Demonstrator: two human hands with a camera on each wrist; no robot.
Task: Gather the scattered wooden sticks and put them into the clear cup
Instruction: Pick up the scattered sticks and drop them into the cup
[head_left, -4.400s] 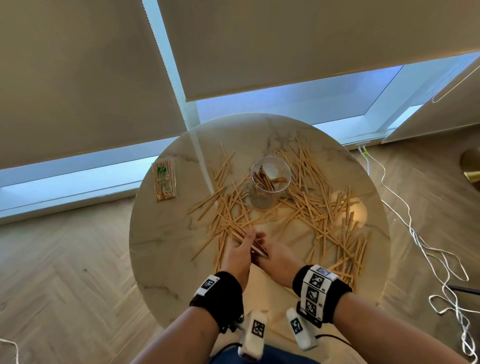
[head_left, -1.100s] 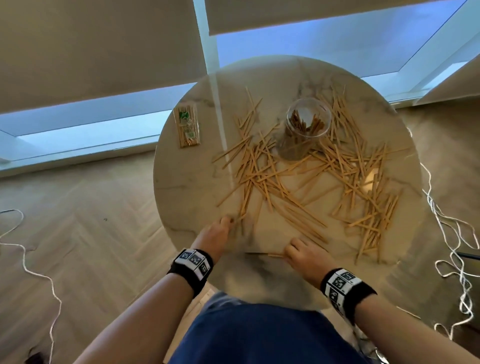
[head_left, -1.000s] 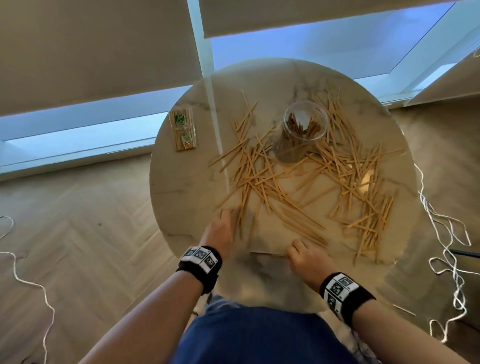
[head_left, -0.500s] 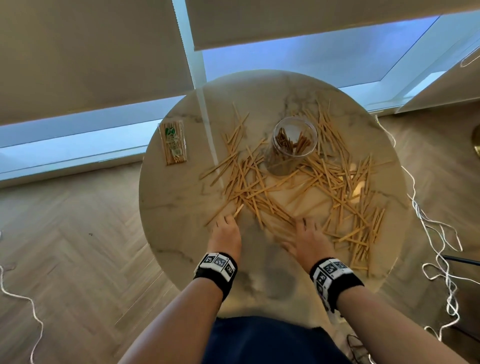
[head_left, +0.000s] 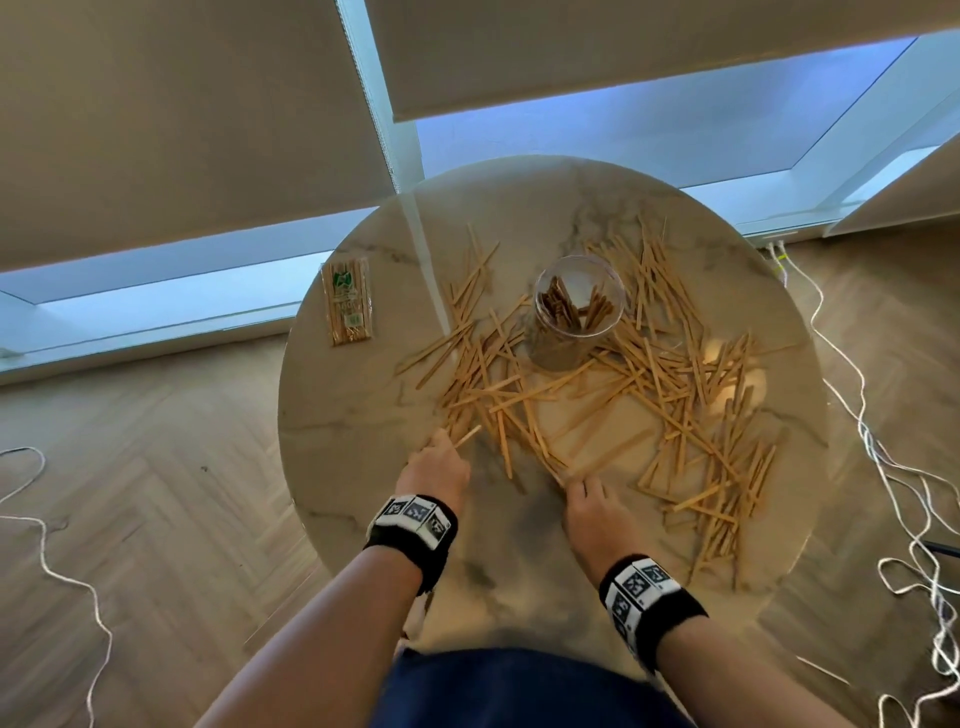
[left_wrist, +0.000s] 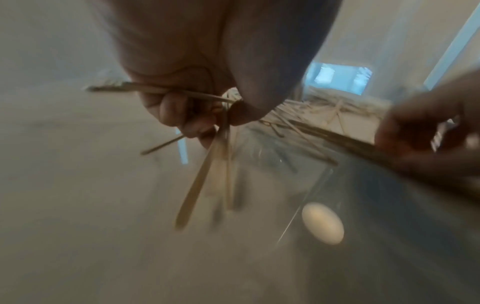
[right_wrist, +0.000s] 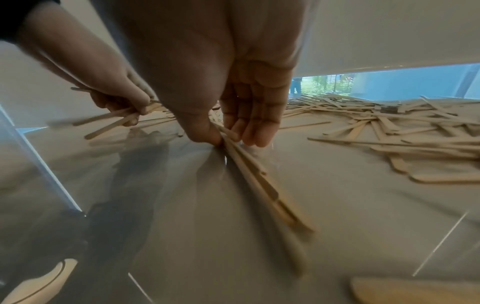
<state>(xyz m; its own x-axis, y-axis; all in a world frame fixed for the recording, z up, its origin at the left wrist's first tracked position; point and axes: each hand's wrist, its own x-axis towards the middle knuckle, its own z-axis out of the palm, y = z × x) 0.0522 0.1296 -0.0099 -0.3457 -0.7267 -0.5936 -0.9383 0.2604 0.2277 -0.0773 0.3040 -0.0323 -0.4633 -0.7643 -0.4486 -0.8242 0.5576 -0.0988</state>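
Gathering step: both hands work the near edge of the scattered wooden sticks (head_left: 587, 395) on the round tabletop (head_left: 358, 415); most sticks lie loose, so the task looks early.
Left hand (head_left: 436, 467): fingers curled round a few sticks (left_wrist: 197, 181), clamped; their long axes splay out, one slanting toward the tabletop.
Right hand (head_left: 597, 514): thumb and fingers (right_wrist: 255, 127) pinch a small bundle (right_wrist: 259, 185), its long axis running from the fingertips back toward the wrist, far end low over the tabletop.
Clear cup (head_left: 574, 317): upright amid the pile at the far middle of the tabletop, well apart from both hands, with some sticks standing inside it.
Loose pile: sticks lie flat, crossing every way around the cup, thickest to its right.
Next move, as I judge: align each handful lengthwise, carry it over the cup's mouth, tip the sticks end-down so that they drop in without catching the rim.
Aside: a wrapped packet of sticks (head_left: 347, 301) lies at the left edge.
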